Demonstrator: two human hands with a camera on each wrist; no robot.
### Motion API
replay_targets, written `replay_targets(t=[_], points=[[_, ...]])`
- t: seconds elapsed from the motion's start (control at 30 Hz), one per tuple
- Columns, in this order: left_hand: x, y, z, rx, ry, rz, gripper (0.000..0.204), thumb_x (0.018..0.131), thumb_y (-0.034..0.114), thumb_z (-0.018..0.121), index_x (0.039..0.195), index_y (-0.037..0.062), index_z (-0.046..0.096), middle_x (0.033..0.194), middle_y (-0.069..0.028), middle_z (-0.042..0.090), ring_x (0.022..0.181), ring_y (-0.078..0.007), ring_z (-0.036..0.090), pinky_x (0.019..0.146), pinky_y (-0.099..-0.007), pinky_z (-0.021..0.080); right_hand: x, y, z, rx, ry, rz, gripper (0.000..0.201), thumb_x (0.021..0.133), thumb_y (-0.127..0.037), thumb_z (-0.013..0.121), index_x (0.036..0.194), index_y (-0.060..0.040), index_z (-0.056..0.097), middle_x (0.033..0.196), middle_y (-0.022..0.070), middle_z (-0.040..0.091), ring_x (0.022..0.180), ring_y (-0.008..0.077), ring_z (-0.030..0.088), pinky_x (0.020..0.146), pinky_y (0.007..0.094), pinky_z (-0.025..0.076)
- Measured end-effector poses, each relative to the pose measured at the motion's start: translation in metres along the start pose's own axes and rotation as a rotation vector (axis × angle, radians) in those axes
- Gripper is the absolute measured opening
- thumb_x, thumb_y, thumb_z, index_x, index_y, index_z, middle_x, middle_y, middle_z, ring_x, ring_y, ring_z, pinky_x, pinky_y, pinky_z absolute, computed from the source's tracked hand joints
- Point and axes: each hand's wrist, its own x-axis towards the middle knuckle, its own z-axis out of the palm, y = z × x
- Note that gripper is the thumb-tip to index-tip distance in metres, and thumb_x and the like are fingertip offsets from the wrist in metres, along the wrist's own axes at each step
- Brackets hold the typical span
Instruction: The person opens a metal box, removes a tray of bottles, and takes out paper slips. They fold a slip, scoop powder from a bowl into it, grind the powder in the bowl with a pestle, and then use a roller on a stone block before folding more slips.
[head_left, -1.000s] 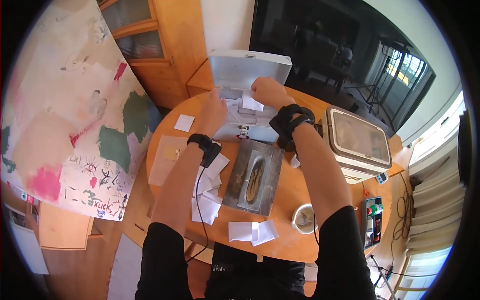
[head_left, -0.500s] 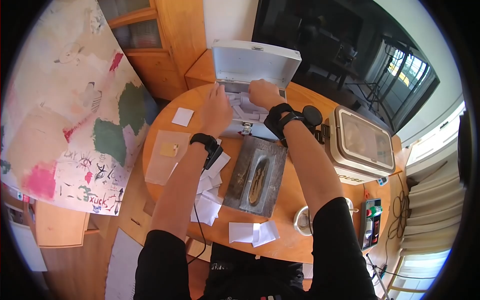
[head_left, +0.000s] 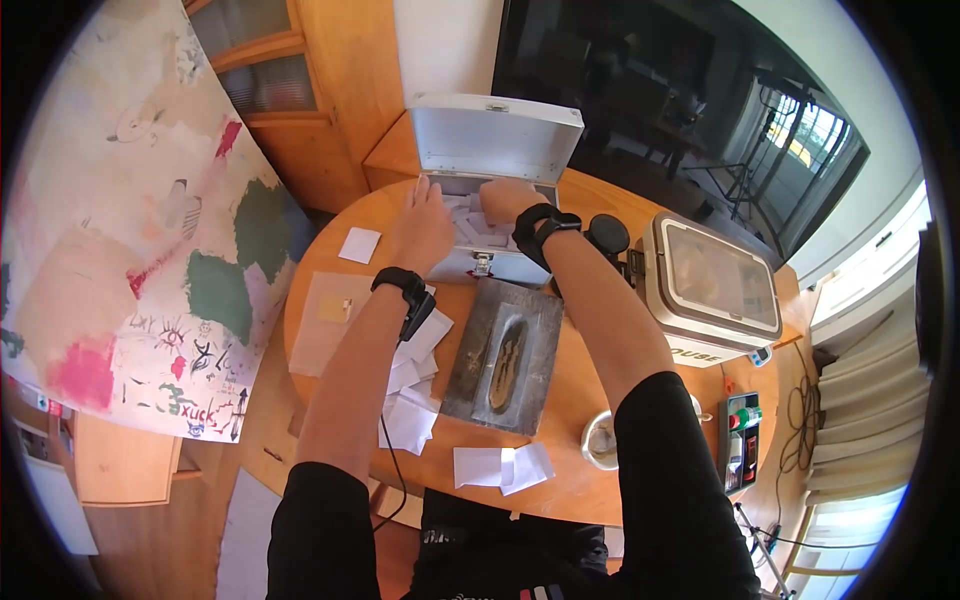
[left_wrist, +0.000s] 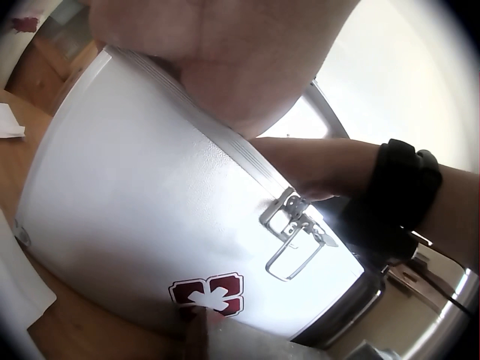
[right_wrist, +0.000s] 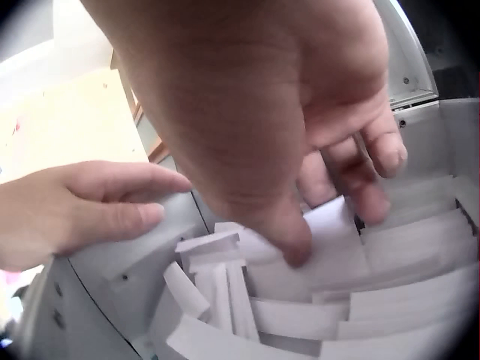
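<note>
A silver metal case (left_wrist: 135,172) with a front latch (left_wrist: 289,232) and a red-and-white emblem stands at the back of the table, its lid (head_left: 495,140) raised. White folded papers (right_wrist: 292,319) fill much of its inside. My right hand (head_left: 508,200) reaches down into the case. In the right wrist view its thumb lies in front of one white paper (right_wrist: 334,240), with fingertips behind that paper's upper edge. My left hand (head_left: 425,230) is at the left front rim, its fingers extended over the case; the palm hides part of that rim in the left wrist view.
A dark rectangular block (head_left: 465,365) with an oval hollow lies before the case. Loose white papers (head_left: 410,415) and a translucent sheet (head_left: 320,320) are left of it. A white cup (head_left: 600,440), a lidded cream box (head_left: 710,290) and a dark tray (head_left: 740,445) are on the right.
My right hand has carried a white paper from above the case down among the other papers, shifting left. My left hand stays by the left rim. The head view has swayed slightly.
</note>
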Motion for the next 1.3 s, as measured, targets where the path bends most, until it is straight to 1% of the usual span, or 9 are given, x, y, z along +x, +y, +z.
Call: replay_targets(t=[0.67, 0.77, 0.9, 1.0, 1.1, 1.13, 1.2, 1.23, 1.3], points=[[-0.001, 0.001, 0.002, 0.076, 0.034, -0.015, 0.048, 0.095, 0.014, 0.060, 0.140, -0.0003, 0.052, 0.161, -0.0206, 0.043, 0.145, -0.0384, 0.043, 0.111, -0.0494, 0.047, -0.009, -0.002, -0.011, 0.077, -0.055, -0.013, 0.027, 0.088, -0.013, 0.066, 0.108, 0.0001, 0.078, 0.113, 0.0254, 0.074, 0.109, 0.0410, 0.072, 0.095, 0.0470, 0.058], [0.000, -0.002, 0.001, 0.069, 0.027, 0.016, 0.049, 0.094, 0.014, 0.060, 0.141, 0.0000, 0.052, 0.160, -0.0209, 0.044, 0.146, -0.0390, 0.043, 0.112, -0.0492, 0.047, -0.017, -0.004, -0.013, 0.096, 0.012, -0.015, 0.027, 0.087, -0.015, 0.067, 0.106, -0.0001, 0.078, 0.111, 0.0253, 0.075, 0.108, 0.0415, 0.072, 0.094, 0.0473, 0.058], [0.001, 0.005, -0.010, 0.056, -0.074, -0.026, 0.050, 0.099, 0.013, 0.056, 0.145, -0.0037, 0.051, 0.163, -0.0248, 0.039, 0.150, -0.0398, 0.038, 0.122, -0.0465, 0.036, -0.041, -0.003, -0.036, 0.161, 0.065, -0.046, 0.027, 0.085, -0.017, 0.068, 0.104, -0.0006, 0.078, 0.109, 0.0248, 0.075, 0.106, 0.0421, 0.073, 0.092, 0.0485, 0.059], [0.002, -0.012, 0.011, 0.050, 0.089, 0.060, 0.042, 0.096, 0.012, 0.056, 0.136, -0.0012, 0.055, 0.151, -0.0237, 0.052, 0.139, -0.0414, 0.049, 0.110, -0.0504, 0.046, -0.077, 0.000, -0.053, 0.267, 0.211, -0.119, 0.026, 0.085, -0.019, 0.067, 0.098, -0.0001, 0.078, 0.100, 0.0266, 0.075, 0.098, 0.0446, 0.073, 0.088, 0.0496, 0.059], [0.018, -0.037, 0.022, 0.037, 0.047, 0.088, 0.032, 0.099, 0.011, 0.053, 0.127, -0.0017, 0.058, 0.132, -0.0274, 0.061, 0.125, -0.0445, 0.056, 0.102, -0.0537, 0.048, -0.155, 0.000, -0.076, 0.310, 0.415, -0.212, 0.022, 0.089, -0.021, 0.064, 0.091, -0.0037, 0.078, 0.083, 0.0198, 0.074, 0.078, 0.0413, 0.071, 0.074, 0.0487, 0.057], [0.016, -0.042, 0.032, -0.199, 0.207, 0.165, 0.025, 0.100, 0.012, 0.052, 0.119, -0.0021, 0.060, 0.116, -0.0291, 0.063, 0.114, -0.0475, 0.059, 0.097, -0.0563, 0.047, -0.189, 0.000, -0.076, 0.360, 0.511, -0.227, 0.021, 0.090, -0.020, 0.065, 0.092, -0.0034, 0.078, 0.079, 0.0190, 0.073, 0.075, 0.0392, 0.072, 0.072, 0.0475, 0.057], [0.021, -0.041, 0.024, -0.146, 0.064, 0.133, 0.029, 0.102, 0.017, 0.053, 0.120, -0.0041, 0.061, 0.122, -0.0286, 0.063, 0.120, -0.0459, 0.059, 0.102, -0.0553, 0.046, -0.283, -0.010, -0.099, 0.663, 0.432, -0.162, 0.019, 0.094, -0.020, 0.068, 0.094, -0.0026, 0.077, 0.078, 0.0166, 0.073, 0.072, 0.0333, 0.072, 0.069, 0.0422, 0.056], [0.035, -0.081, 0.053, 0.037, 0.178, 0.254, 0.034, 0.103, 0.020, 0.053, 0.124, -0.0053, 0.063, 0.130, -0.0283, 0.063, 0.121, -0.0442, 0.060, 0.103, -0.0523, 0.047, -0.323, -0.006, -0.095, 0.687, 0.426, -0.131, 0.019, 0.095, -0.020, 0.069, 0.097, -0.0025, 0.077, 0.080, 0.0159, 0.073, 0.073, 0.0309, 0.072, 0.069, 0.0402, 0.056], [0.051, -0.086, 0.037, -0.175, -0.010, 0.163, 0.037, 0.104, 0.023, 0.058, 0.125, -0.0062, 0.065, 0.127, -0.0240, 0.068, 0.117, -0.0346, 0.065, 0.102, -0.0425, 0.049, -0.394, 0.006, -0.089, 0.731, 0.419, -0.129, 0.020, 0.096, -0.020, 0.072, 0.102, -0.0023, 0.077, 0.082, 0.0147, 0.074, 0.074, 0.0262, 0.072, 0.069, 0.0362, 0.056]])
